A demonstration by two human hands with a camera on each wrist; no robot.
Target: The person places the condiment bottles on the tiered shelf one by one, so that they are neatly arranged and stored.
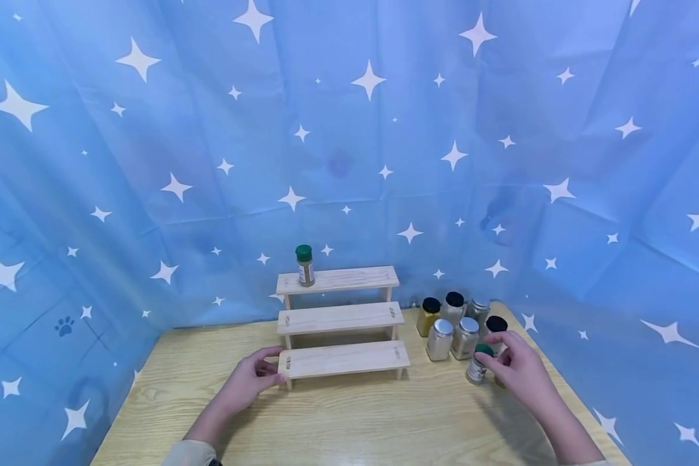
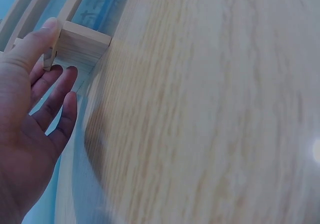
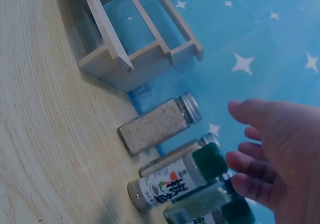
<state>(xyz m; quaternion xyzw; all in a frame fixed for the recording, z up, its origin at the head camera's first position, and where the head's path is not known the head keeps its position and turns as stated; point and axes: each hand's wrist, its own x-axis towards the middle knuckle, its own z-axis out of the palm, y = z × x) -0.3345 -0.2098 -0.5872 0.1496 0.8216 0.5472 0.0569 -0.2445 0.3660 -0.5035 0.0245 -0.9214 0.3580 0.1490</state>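
A three-step wooden rack (image 1: 343,360) stands on the table. My left hand (image 1: 249,380) holds the left end of its lowest step; in the left wrist view the thumb lies on the board's edge, the other fingers loosely bent below. On the top step stands a green-capped spice jar (image 1: 305,266). At the right, my right hand (image 1: 518,366) is spread beside another green-capped spice jar (image 3: 167,184), its fingertips right at the cap and its thumb apart from it. A further green-capped jar (image 3: 205,204) lies behind that one in the right wrist view, mostly covered by the hand in the head view.
Several more jars cluster right of the rack: a black-lidded one with yellow contents (image 1: 428,318), silver-lidded ones (image 1: 439,342) and other black-lidded ones (image 1: 454,308). A blue star-patterned curtain (image 1: 338,129) hangs close behind and beside the wooden table (image 1: 349,421).
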